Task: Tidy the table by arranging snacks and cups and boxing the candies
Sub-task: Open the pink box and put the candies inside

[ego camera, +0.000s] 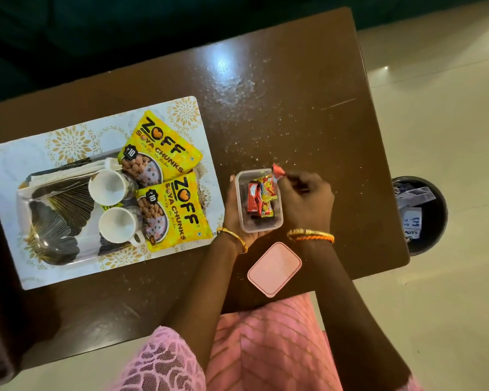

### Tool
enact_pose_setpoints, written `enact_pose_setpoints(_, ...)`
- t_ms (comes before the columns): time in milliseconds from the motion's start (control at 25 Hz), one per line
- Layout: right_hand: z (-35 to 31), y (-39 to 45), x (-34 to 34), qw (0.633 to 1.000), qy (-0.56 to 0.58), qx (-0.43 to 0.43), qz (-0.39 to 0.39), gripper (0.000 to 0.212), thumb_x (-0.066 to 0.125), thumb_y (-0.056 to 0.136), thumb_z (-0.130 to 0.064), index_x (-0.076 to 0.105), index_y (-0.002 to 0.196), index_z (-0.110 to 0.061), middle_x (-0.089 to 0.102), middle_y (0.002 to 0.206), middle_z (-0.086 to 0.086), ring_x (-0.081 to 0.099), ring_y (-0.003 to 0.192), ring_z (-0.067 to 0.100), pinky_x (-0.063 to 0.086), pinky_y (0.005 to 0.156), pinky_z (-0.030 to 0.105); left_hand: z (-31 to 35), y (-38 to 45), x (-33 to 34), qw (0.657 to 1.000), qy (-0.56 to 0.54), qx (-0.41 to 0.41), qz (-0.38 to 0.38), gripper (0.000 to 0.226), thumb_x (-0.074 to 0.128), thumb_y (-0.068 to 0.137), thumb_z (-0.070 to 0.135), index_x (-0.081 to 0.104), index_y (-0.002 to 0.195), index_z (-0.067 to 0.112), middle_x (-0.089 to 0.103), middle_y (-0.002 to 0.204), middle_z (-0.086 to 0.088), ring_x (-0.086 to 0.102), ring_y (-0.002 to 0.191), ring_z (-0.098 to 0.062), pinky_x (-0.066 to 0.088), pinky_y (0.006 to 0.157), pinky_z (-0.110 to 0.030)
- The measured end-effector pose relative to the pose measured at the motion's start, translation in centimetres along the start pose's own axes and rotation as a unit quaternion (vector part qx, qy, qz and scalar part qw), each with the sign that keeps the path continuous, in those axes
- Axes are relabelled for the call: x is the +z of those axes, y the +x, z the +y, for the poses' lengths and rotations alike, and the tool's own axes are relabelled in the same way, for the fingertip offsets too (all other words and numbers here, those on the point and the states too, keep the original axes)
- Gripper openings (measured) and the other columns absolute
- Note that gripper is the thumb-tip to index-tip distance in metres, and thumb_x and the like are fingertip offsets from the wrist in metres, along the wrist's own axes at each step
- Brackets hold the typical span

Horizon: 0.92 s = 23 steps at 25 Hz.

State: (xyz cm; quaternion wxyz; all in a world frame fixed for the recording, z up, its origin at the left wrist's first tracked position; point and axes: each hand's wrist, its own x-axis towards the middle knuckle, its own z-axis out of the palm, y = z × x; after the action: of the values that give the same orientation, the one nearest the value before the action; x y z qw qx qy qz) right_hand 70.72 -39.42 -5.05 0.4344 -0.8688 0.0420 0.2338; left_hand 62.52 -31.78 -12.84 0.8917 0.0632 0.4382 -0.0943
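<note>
A small clear plastic box (277,218) rests in my left hand (232,215), which cups it from below and from the left. Several red and yellow candies (261,197) lie inside it. My right hand (305,198) hovers over the box's right rim and pinches one red candy (278,170) just above the far corner. The box's pink lid (274,268) lies flat on the table near my wrists. On the left, two yellow snack packets (164,148) (175,213) and two white cups (109,186) (119,225) sit on a tray (54,221).
The tray stands on a white and gold patterned mat (74,136) on the brown table (294,103). A dark waste bin (419,215) with papers in it stands on the floor past the table's right edge. My pink clothing fills the lower middle.
</note>
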Motion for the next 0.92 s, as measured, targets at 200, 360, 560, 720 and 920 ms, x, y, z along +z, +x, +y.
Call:
enact_pose_setpoints(200,1.3,-4.4,-0.2,0.993,-0.079,-0.053,-0.07,0.019,0.06,0.086,-0.019,0.073,0.095,-0.009,0.062,0.085,0.005,0.054,0.087,0.024,0.047,0.076,0.039,-1.6,-0.9,-1.4,0.999,0.023,0.018,0.013,0.066,0.032,0.086,0.067,0.057,0.12,0.017,0.077,0.094,-0.006,0.074,0.086,-0.022,0.061,0.066,-0.038)
enact_pose_setpoints(360,3.2,-4.6,-1.4,1.0,0.01,-0.013,0.015,0.014,0.062,0.085,-0.014,0.074,0.091,-0.008,0.067,0.084,0.008,0.058,0.07,0.01,0.046,0.06,0.014,-1.7,-1.6,-2.5,0.999,0.026,0.013,0.015,0.069,0.027,0.084,0.071,0.065,0.108,0.019,0.074,0.096,-0.009,0.073,0.082,-0.026,0.061,0.068,-0.044)
enact_pose_setpoints(560,8.6,-5.9,-2.9,0.969,-0.232,-0.003,-0.088,0.046,0.072,0.076,-0.024,0.059,0.118,-0.009,0.054,0.119,0.021,0.053,0.103,0.028,0.049,0.09,0.035,-2.2,-3.2,-5.2,0.998,0.018,0.022,0.064,0.068,0.032,0.083,0.072,0.065,0.105,0.017,0.066,0.099,-0.014,0.066,0.084,-0.03,0.06,0.064,-0.044)
enact_pose_setpoints(720,11.7,-10.1,-0.6,0.864,-0.455,-0.068,-0.203,0.11,0.075,0.064,-0.053,0.015,0.146,-0.012,0.015,0.156,0.016,0.02,0.141,0.035,0.028,0.112,0.048,-3.9,-5.3,-7.2,0.998,-0.006,-0.004,0.055,0.068,0.048,0.071,0.073,0.078,0.086,0.014,0.076,0.082,-0.012,0.073,0.071,-0.027,0.06,0.066,-0.044)
enact_pose_setpoints(920,12.8,-10.4,1.1,0.884,-0.436,-0.055,-0.158,0.104,0.075,0.071,-0.041,0.011,0.147,-0.01,0.026,0.15,0.02,0.026,0.138,0.038,0.03,0.11,0.049,-5.6,-6.4,-9.0,0.998,0.002,0.007,0.068,0.066,0.039,0.079,0.071,0.078,0.086,0.019,0.077,0.085,-0.005,0.073,0.074,-0.023,0.06,0.067,-0.044)
